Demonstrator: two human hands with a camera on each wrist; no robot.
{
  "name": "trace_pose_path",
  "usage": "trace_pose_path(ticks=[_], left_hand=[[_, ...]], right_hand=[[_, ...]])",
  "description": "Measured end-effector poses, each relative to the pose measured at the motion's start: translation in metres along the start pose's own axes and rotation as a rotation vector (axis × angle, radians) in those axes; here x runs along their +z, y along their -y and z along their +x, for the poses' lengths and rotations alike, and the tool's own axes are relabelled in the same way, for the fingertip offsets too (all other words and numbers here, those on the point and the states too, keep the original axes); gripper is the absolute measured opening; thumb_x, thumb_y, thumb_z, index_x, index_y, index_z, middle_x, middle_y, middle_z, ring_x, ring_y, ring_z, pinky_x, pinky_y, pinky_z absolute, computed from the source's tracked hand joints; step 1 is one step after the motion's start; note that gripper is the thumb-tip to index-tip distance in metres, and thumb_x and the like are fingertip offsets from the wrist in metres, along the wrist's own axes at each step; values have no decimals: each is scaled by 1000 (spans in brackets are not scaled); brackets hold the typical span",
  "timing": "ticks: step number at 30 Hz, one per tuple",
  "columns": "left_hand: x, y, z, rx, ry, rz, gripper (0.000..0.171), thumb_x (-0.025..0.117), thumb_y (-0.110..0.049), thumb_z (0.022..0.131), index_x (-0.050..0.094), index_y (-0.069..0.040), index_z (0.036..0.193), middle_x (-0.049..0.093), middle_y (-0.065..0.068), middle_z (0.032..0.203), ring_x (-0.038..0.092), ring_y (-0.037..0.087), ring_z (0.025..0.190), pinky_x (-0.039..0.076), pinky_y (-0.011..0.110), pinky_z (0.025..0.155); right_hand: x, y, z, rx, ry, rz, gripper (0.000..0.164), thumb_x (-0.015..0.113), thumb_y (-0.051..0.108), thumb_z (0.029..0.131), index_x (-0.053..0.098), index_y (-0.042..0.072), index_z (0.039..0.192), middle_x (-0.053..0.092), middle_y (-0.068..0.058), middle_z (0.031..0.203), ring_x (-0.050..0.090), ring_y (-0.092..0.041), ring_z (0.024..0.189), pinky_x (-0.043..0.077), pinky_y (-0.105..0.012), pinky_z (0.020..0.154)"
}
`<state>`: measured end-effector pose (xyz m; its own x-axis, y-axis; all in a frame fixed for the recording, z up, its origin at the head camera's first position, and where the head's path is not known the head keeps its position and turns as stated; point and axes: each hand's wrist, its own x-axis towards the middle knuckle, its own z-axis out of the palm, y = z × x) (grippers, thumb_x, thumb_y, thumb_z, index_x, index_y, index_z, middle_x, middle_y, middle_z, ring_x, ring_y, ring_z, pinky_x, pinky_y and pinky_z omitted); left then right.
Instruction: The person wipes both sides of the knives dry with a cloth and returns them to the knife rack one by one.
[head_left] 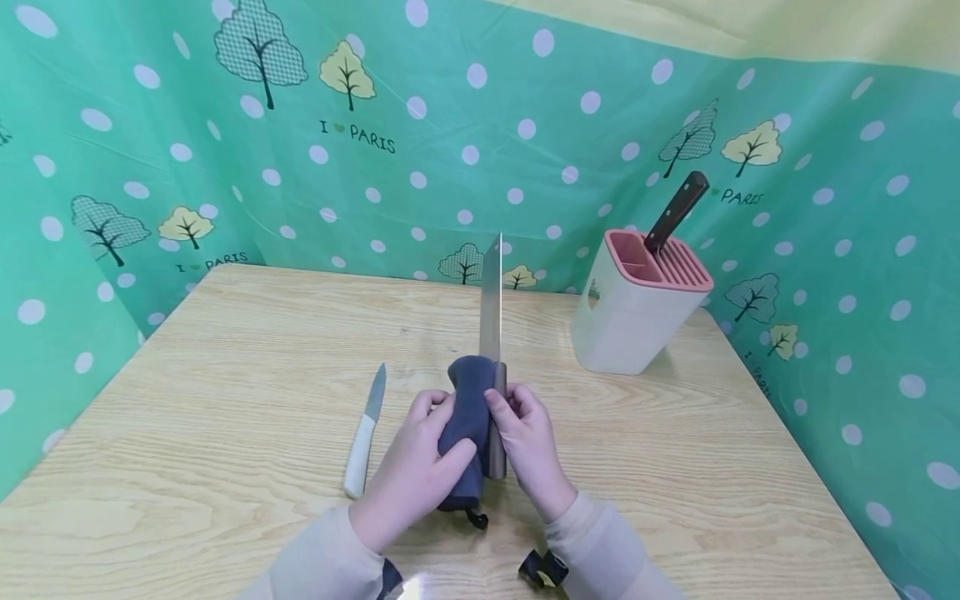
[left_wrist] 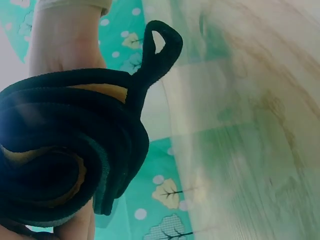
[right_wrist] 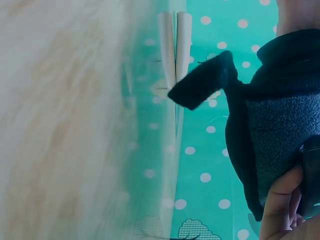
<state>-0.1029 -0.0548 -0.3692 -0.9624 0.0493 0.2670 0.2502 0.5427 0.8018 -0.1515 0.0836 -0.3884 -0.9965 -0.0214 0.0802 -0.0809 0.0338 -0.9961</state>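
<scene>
Polka-dot, tree-print curtain point(head_left: 420, 192) runs behind the far edge of the wood-grain table point(head_left: 225, 375) and along both sides.

Left of center on the surface, nearer the near edge than the far one: paring knife point(head_left: 367, 423), lying flat, white handle toward the near edge, point toward the far edge. Just beside the left hand.

Left hand point(head_left: 416, 467): curled round the rolled navy cloth point(head_left: 471, 396), thumb across the top. Roll is mid-table left to right, long axis near-to-far. Left wrist view shows its end as a spiral with tan edges, plus a dark fabric loop point(left_wrist: 172, 50) sticking out.

Cleaver point(head_left: 492, 337): right against the roll's right side, brown handle toward the near edge, blade seen nearly edge-on, tip toward the far edge and angled up.

Right hand point(head_left: 531, 437): pinching the cleaver handle, thumb on the upper side; other fingers partly hidden behind it. Small black strap piece point(head_left: 546, 570) by the right cuff, at the near edge of view.

Far right corner: white knife holder point(head_left: 618, 321), upright, pink slotted top. One knife with a riveted dark brown handle point(head_left: 678, 210) stands in it, leaning right.
</scene>
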Motion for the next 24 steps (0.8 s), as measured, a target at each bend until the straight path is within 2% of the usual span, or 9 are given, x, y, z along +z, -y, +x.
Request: trace_pose_path(ticks=[7, 10, 16, 24], left_hand=[[-8, 3, 5, -78, 29, -73, 47, 58, -15, 81, 55, -6, 127, 48, 6, 119, 52, 21, 96, 46, 36, 83], [-11, 6, 8, -81, 18, -86, 44, 58, -14, 81, 57, -7, 125, 48, 7, 120, 52, 23, 98, 45, 38, 84], [-16, 8, 9, -92, 5, -80, 46, 58, -16, 81, 56, -9, 127, 49, 6, 122, 52, 23, 100, 44, 38, 86], [-23, 14, 13, -71, -36, -94, 46, 60, -13, 80, 57, -4, 125, 49, 9, 120, 51, 25, 104, 43, 40, 90]], right_hand=[[-2, 6, -3, 28, 22, 11, 29, 64, 21, 86, 61, -6, 97, 60, -1, 75, 59, -9, 67, 50, -23, 62], [-4, 9, -3, 38, 32, 33, 30, 65, 22, 86, 62, -6, 97, 62, -2, 77, 59, -10, 69, 51, -24, 64], [-8, 11, -2, 115, 62, 117, 35, 63, 28, 87, 64, -4, 102, 65, -4, 81, 62, -15, 70, 53, -30, 64], [-11, 9, 0, 151, 80, 141, 37, 56, 25, 92, 61, -10, 106, 64, -2, 72, 60, -11, 60, 52, -27, 59]])
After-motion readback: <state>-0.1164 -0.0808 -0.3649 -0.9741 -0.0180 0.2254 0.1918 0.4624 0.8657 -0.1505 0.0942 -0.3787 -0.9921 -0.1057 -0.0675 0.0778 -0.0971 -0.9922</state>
